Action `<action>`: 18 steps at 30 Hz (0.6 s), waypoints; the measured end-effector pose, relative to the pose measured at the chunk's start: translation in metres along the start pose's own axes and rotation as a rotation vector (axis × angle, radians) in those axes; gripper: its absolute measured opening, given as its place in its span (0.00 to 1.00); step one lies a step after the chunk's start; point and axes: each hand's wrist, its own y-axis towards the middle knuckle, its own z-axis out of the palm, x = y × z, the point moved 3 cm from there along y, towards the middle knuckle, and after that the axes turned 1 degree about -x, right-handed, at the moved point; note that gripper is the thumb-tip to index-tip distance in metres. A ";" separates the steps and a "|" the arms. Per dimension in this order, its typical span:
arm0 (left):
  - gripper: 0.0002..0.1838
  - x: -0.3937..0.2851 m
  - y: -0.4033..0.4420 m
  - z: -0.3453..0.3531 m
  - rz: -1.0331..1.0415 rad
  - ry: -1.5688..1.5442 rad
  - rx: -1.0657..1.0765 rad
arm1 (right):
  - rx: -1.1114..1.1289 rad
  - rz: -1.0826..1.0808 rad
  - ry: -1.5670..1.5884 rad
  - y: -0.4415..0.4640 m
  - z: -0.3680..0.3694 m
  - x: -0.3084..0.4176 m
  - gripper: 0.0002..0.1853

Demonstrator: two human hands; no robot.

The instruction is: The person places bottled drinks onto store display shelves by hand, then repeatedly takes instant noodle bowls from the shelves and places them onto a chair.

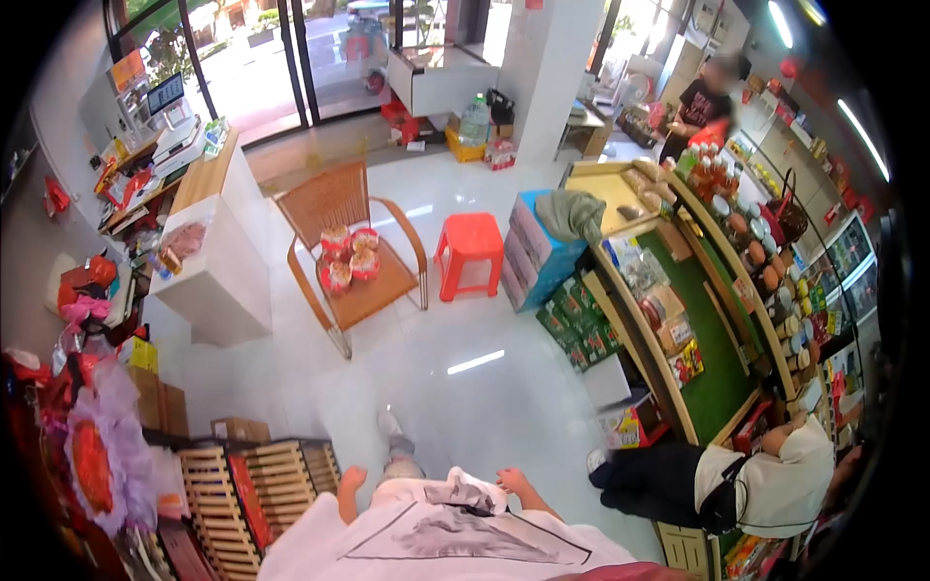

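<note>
My left hand hangs beside my white printed shirt, its fingers curled with nothing visible in them. On the other side, my right hand is held near the shirt's edge, fingers also bent in and no object showing. Neither hand touches anything around it. Ahead of me stands a brown woven armchair, with several red-and-white round packs grouped on its seat. A red plastic stool is to the right of the chair.
Right of the stool are stacked blue boxes and green cartons beside a curved display shelf. A person in a white top bends at the shelf; another person stands farther back. A counter and slatted wooden racks are on the left.
</note>
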 end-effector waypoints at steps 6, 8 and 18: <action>0.26 0.023 0.057 -0.053 -0.330 -0.196 0.167 | 0.028 -0.089 -0.072 0.039 0.022 0.183 0.22; 0.24 -0.003 0.072 -0.081 -0.340 -0.226 0.153 | 0.056 -0.173 -0.217 0.053 0.037 0.238 0.22; 0.18 -0.161 0.201 -0.184 -0.220 -1.029 0.038 | 0.348 -0.151 -0.069 0.076 0.115 0.484 0.23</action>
